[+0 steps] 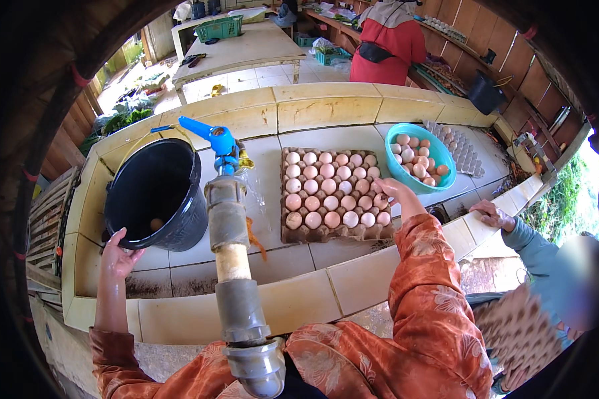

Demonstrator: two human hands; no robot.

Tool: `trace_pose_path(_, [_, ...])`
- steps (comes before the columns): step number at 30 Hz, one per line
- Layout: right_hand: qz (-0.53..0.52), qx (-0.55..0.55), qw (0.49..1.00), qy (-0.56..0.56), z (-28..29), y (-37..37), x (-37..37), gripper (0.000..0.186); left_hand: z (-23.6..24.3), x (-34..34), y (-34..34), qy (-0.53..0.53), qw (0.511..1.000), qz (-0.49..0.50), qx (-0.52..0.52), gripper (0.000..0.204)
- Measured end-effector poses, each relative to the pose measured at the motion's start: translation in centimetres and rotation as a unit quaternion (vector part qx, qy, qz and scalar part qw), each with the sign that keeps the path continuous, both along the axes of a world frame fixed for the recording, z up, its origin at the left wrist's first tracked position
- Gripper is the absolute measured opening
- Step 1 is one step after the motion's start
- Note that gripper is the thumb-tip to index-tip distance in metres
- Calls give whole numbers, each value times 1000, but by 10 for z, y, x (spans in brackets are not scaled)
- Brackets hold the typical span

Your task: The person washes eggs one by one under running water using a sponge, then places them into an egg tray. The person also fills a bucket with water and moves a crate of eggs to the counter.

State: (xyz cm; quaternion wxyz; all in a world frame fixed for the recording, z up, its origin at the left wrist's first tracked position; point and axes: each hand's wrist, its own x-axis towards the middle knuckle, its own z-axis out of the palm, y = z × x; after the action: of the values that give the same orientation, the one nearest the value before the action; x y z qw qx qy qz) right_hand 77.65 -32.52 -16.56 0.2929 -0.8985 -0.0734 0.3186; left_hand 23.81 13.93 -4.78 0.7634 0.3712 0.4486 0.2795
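A cardboard egg tray (369, 232), filled with rows of pale and brown eggs, lies on the tiled basin floor. At its right edge my right hand (397, 192) has its fingers bent around an egg (381, 201) in the last column. My left hand (120, 255) is at the near left side of a black bucket (180, 223), fingers apart, with nothing seen in it. One egg (156, 225) shows low inside the bucket. Right of the tray stands a turquoise bowl (446, 182) holding several eggs.
A grey pipe (227, 216) with a blue tap (209, 136) rises between bucket and tray. Another egg tray (471, 159), partly filled, lies behind the bowl. A person (546, 266) on the right leans a hand on the basin's rim (373, 286). Another person (389, 46) stands beyond.
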Motion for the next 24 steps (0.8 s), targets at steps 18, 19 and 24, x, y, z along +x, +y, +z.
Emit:
trace_pose_path(18, [265, 221, 937, -53, -19, 158, -71, 52, 117, 47, 52, -44, 996, -21, 71, 35])
trace_pose_path(19, [264, 201, 943, -28, -15, 166, -81, 55, 127, 60, 53, -38, 996, -31, 71, 34])
trace_pose_path(24, [300, 127, 945, 23, -1, 189, -118, 69, 131, 140, 57, -78, 974, -132, 170, 25])
